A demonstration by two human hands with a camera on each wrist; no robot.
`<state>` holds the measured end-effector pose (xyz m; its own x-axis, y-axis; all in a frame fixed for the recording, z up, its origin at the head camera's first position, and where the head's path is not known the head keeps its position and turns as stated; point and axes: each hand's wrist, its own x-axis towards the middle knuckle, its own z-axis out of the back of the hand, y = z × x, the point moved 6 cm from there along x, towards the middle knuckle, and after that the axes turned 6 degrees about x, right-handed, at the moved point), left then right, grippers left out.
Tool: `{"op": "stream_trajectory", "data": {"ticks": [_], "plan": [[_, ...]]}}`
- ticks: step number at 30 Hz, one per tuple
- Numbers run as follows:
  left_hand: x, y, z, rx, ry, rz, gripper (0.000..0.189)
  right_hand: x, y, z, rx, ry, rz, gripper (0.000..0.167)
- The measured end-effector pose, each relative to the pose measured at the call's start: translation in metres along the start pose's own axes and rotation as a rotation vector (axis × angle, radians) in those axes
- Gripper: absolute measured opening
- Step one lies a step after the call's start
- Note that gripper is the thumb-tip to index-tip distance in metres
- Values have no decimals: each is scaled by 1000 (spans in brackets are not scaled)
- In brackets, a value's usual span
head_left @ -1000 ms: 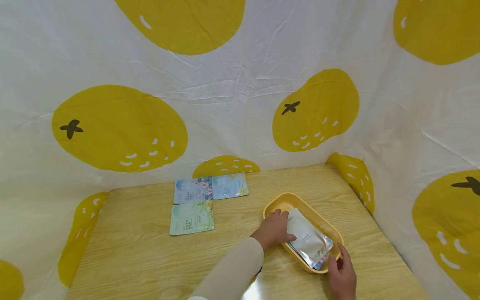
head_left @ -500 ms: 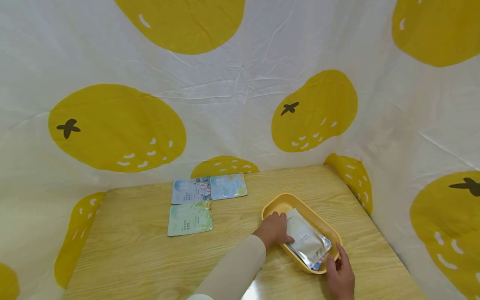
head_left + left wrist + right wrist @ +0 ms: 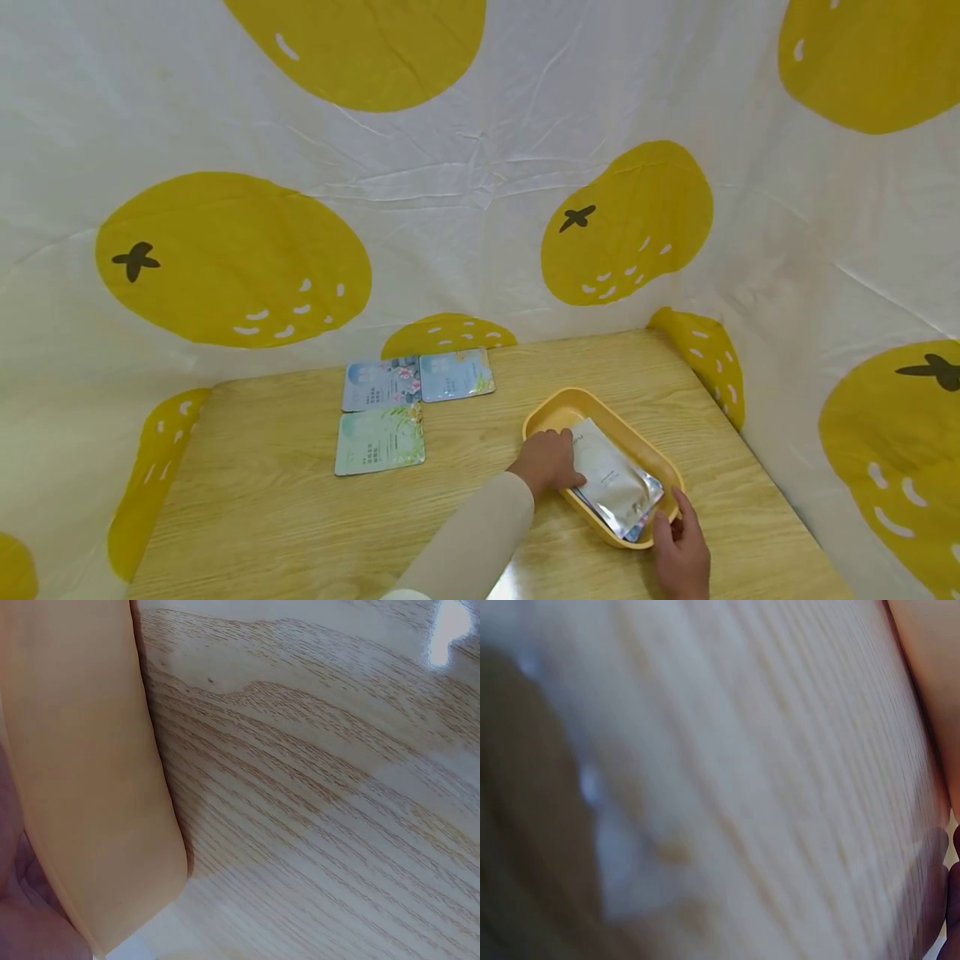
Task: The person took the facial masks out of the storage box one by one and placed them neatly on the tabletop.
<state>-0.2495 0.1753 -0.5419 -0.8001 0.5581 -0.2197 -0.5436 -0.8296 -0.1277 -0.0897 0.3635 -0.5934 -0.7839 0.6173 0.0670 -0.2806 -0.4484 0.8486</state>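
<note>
A yellow tray sits at an angle on the right half of the table, holding a stack of sheet mask packets with a silvery white packet on top. My left hand reaches over the tray's left side. Its curled fingers and thumb are at the left edge of the packet, and the fingertips are partly hidden. My right hand grips the tray's near right corner with thumb and fingers. In the left wrist view, the tray wall crosses beside part of the left hand.
Left of the tray, a purple-blue packet, a light blue packet and a green packet lie flat on the wooden table. A white curtain with yellow fruit prints hangs along the back and sides.
The left hand's fingers have drawn in slightly at the packet's edge. The right hand still grips the tray, and the packets stay where they were.
</note>
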Motion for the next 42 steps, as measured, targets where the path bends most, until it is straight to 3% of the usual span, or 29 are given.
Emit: {"op": "stream_trajectory", "data": {"ticks": [19,27,33,42], "plan": [[5,1,-6,-31,-18,-3,57,-1,0,-2,33,-28,21,49],[2,5,4,-261,-106,13,45,-2,3,-1,52,-38,27,48],[4,11,7,-404,-83,15,43,-2,1,-2,67,-44,45,48],[7,21,13,-663,-66,-103,50,-2,1,-1,47,-62,66,46]]}}
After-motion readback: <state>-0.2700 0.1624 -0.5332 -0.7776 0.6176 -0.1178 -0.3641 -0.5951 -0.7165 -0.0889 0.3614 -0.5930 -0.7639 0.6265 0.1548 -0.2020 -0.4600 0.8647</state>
